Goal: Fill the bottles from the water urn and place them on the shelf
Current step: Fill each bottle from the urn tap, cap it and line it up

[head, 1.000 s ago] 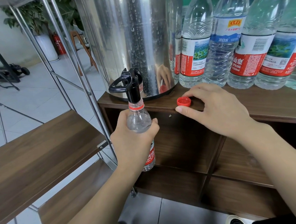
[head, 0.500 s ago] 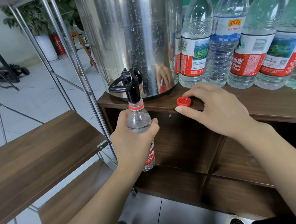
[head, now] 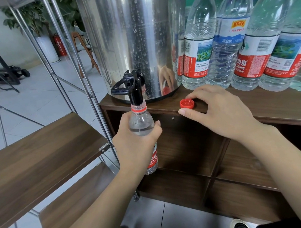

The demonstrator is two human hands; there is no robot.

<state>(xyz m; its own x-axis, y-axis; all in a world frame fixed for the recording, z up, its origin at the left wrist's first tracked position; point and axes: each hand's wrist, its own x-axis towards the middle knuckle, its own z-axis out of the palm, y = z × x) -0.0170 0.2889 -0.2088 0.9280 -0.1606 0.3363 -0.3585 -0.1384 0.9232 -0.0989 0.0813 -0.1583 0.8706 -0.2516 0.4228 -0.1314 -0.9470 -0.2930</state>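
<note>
Left hand (head: 136, 144) gripping uncapped bottle (head: 141, 123) upright with its mouth under the black tap (head: 134, 89) of the steel urn (head: 135, 41), right hand (head: 217, 113) relaxed, fingers touching red cap (head: 187, 103) on worktop (head: 274, 105), filled bottles (head: 231, 41) at far right

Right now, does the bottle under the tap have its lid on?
No, it is open. The bottle has a bare mouth under the black tap, and a red cap lies on the cabinet top.

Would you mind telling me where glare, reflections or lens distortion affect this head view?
Head view: a bright glare streak runs down the urn, which mirrors the right hand and red cap; wide-angle distortion bows the rack poles; focus is sharp.
</note>
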